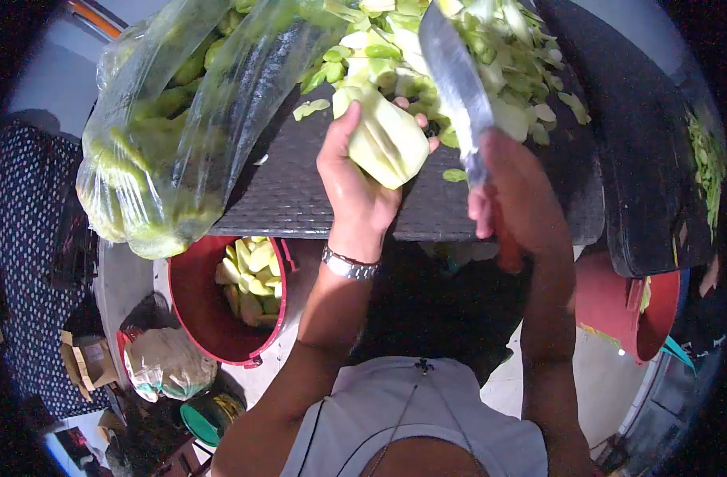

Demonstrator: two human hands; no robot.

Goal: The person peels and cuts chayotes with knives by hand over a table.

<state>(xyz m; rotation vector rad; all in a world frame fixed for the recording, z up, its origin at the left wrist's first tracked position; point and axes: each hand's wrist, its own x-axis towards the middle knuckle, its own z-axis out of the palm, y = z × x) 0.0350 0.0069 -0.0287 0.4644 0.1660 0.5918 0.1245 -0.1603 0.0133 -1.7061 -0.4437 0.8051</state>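
My left hand is wrapped round a peeled chayote, pale green with a groove down its face. It is held up above the dark woven table surface. In my right hand, slightly blurred, is a large knife with a wide blade and a reddish handle. The blade points up and away, to the right of the chayote and apart from it. Green peelings lie heaped beyond both hands. A clear plastic bag of unpeeled green chayotes slumps over the table's left side.
Below the table's left edge stands a red bucket holding pale peeled pieces. Another red container is at the lower right. A stuffed plastic sack and a green-lidded tub sit on the floor at left.
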